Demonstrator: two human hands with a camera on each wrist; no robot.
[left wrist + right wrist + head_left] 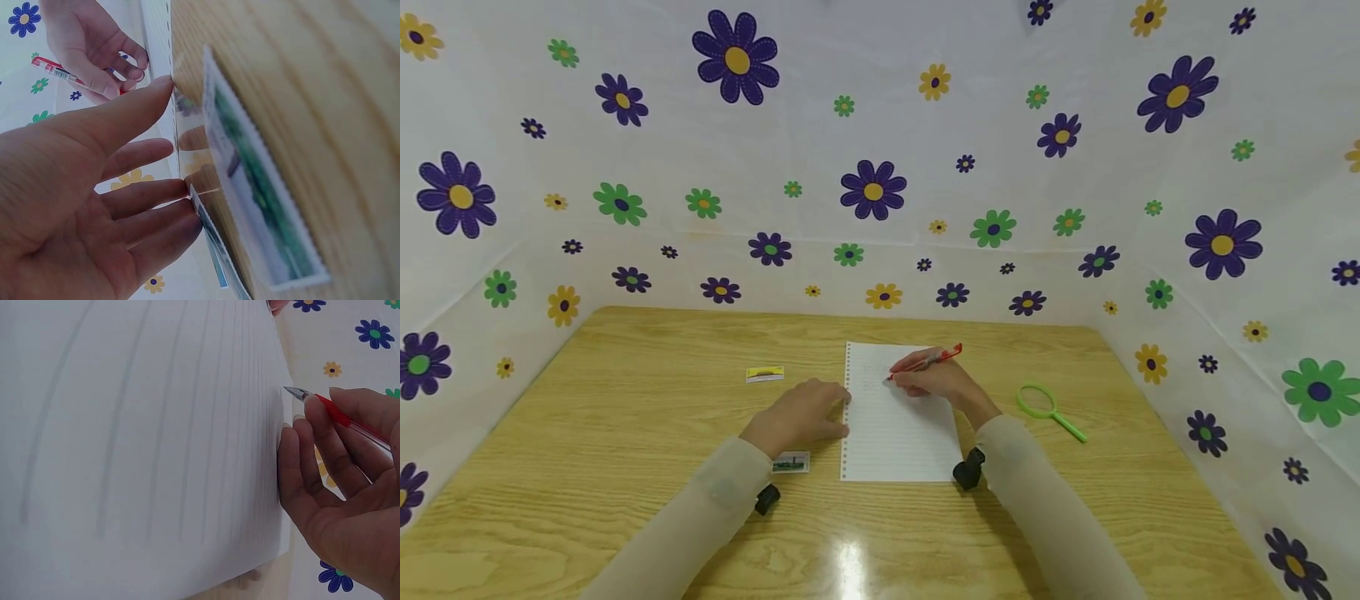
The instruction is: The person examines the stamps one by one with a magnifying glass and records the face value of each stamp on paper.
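Observation:
A red pen (937, 357) is pinched in my right hand (931, 375), its tip over the upper part of a lined sheet of paper (898, 442) with punched holes down its left side. Faint writing shows on the top lines. In the right wrist view the pen's metal tip (294, 392) points at the page, and the outer fingers rest along the paper. My left hand (801, 412) lies at the sheet's left edge, fingers relaxed and thumb apart. Just below it is a small stamp-like card (792, 463) with a green landscape, seen large (262, 206) in the left wrist view.
A yellow stamp-like card (765, 374) lies beyond the left hand. To the right of the paper is a green magnifying glass (1067, 425). The wooden table (625, 467) is enclosed by a white flower-print cloth (812, 142) on three sides.

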